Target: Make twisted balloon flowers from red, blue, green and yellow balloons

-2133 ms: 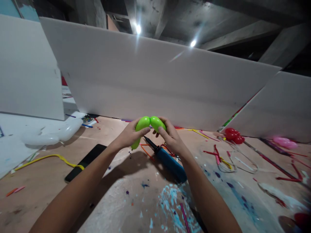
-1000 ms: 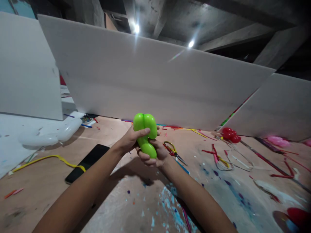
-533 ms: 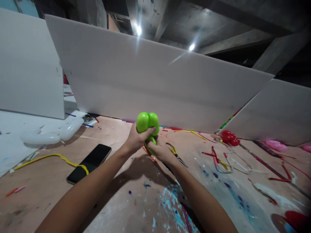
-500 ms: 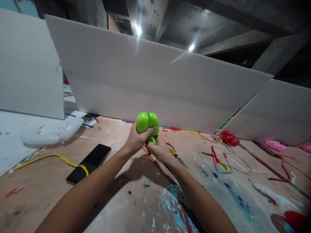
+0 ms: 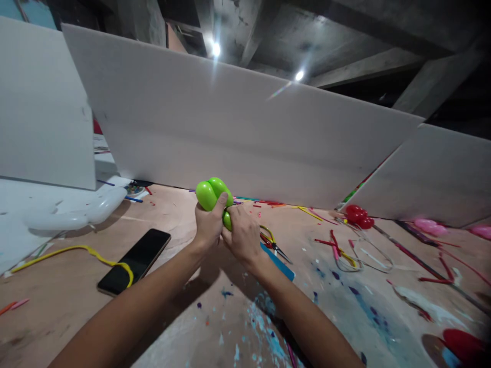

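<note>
A bright green twisted balloon [image 5: 207, 195] is held above the table, with two rounded lobes at its upper end and a smaller bulge lower down. My left hand [image 5: 209, 222] wraps round the lobes from below, its thumb pressed on the front. My right hand [image 5: 242, 232] is closed at the lower bulge, fingers curled over, hiding part of the balloon. Just right of that hand lie yellow-handled scissors [image 5: 273, 243] and a flat blue piece [image 5: 282, 266], partly covered by the forearm.
A black phone [image 5: 135, 260] lies at left, a yellow uninflated balloon [image 5: 90, 249] across it. A white balloon [image 5: 76, 217] rests beyond. White panels [image 5: 245, 128] stand behind. On the right are a red balloon cluster [image 5: 358, 217], pink balloons [image 5: 428, 226] and scattered balloon strips.
Both hands have shifted left with the green balloon, which now tilts leftward. My right hand has turned so its back faces up. The blue piece has come into view beside my right forearm.
</note>
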Tool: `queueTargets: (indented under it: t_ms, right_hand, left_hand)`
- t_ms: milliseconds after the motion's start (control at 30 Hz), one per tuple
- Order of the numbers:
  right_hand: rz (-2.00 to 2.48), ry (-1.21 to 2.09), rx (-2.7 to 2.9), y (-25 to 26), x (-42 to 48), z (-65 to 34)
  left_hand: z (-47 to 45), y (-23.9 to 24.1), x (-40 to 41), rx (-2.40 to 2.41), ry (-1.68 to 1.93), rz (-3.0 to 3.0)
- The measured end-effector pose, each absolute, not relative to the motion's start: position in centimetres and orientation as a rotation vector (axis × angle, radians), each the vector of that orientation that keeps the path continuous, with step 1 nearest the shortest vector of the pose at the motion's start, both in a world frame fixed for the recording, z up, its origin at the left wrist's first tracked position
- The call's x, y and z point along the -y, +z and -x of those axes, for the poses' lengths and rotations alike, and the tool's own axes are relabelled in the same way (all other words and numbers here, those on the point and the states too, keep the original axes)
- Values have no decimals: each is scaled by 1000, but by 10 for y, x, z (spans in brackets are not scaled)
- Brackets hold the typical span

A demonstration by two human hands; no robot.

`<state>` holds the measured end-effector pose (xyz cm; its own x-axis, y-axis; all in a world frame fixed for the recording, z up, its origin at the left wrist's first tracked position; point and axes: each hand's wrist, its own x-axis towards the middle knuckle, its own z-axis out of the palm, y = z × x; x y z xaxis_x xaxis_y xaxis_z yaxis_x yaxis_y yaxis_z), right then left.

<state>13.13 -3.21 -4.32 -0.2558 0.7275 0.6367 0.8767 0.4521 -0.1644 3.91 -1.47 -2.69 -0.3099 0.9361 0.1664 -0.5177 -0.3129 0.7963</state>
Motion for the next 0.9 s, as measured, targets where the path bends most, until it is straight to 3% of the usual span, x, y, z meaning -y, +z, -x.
queueTargets:
  t_ms: [167,433,600,800,900]
  right_hand:
    - [1280,-307,2055,-52,32,-127]
    - [1196,85,1914,-43,28,-134]
    - [1227,513,1904,-35,26,-144]
    - [1087,562,1774,-30,29,-143]
    - [964,778,1576,-30,27,-141]
  left_hand:
    - [-33,-27,7,-698,1663,-727]
    - [-24,-30,-2,-663,1673,-887]
    - [-20,-29,-6,-695,1691,-893]
    - [-15,-26,-6,-658,1710,-934]
    - [-17,-26,-5,-677,1733,-949]
